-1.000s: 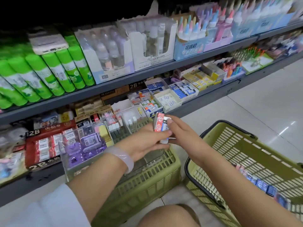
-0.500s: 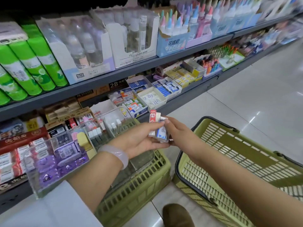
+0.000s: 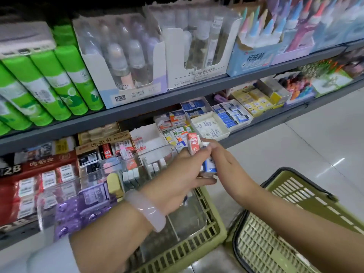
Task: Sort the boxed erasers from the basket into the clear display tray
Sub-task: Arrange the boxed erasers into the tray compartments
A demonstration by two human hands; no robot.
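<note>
My left hand [image 3: 177, 174], with a pale bangle on its wrist, grips a small stack of boxed erasers: a red-and-white box [image 3: 192, 145] on top and a blue-and-white box [image 3: 209, 166] below. My right hand [image 3: 223, 159] meets it from the right and pinches the same stack. Both hands hover over the right end of the clear display tray [image 3: 94, 175], whose compartments hold several erasers. The tray sits on a green crate [image 3: 208, 227]. The green basket [image 3: 295, 201] stands at the lower right; its contents are out of sight.
Shelves run along the back: green cans [image 3: 45, 83], boxed bottles [image 3: 126, 62] and glue [image 3: 254, 46] above, open cartons of erasers [image 3: 232, 115] and 2B boxes [image 3: 39, 170] below. Pale tiled floor [image 3: 295, 138] lies to the right.
Both hands stayed together on the eraser stack and drifted slightly left toward the tray. The stack tilted, with the blue box now lower. The view turned left, hiding the basket's inside.
</note>
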